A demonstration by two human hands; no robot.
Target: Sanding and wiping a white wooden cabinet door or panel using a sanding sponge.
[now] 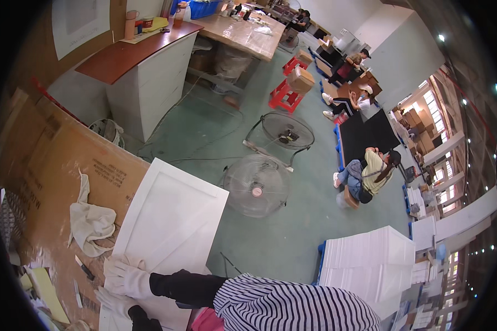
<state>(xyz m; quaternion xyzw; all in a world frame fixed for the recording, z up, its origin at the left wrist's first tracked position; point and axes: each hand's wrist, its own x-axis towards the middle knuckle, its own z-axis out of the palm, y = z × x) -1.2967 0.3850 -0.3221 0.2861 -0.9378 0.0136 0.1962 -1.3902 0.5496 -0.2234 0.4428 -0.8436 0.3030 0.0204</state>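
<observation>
A white panel (165,220) with a raised frame lies slantwise on the cardboard-covered table, its far end sticking out past the edge. My right hand (126,278), in a white glove, rests flat on the panel's near left part. Beside its fingers is a cream bulge; I cannot tell whether it is glove or cloth. Just below, my left hand (115,302), also gloved, lies with fingers stretched over the panel's left edge. To the left of the hands are a dark-handled marker or knife (84,267) and a thin pale blade-like strip (78,294).
A crumpled cream cloth (91,223) and a yellow-green strip (47,295) lie on the cardboard (55,160). Two floor fans (257,191) stand beyond the panel. At right is a stack of white panels (367,265); a person (370,174) sits farther back.
</observation>
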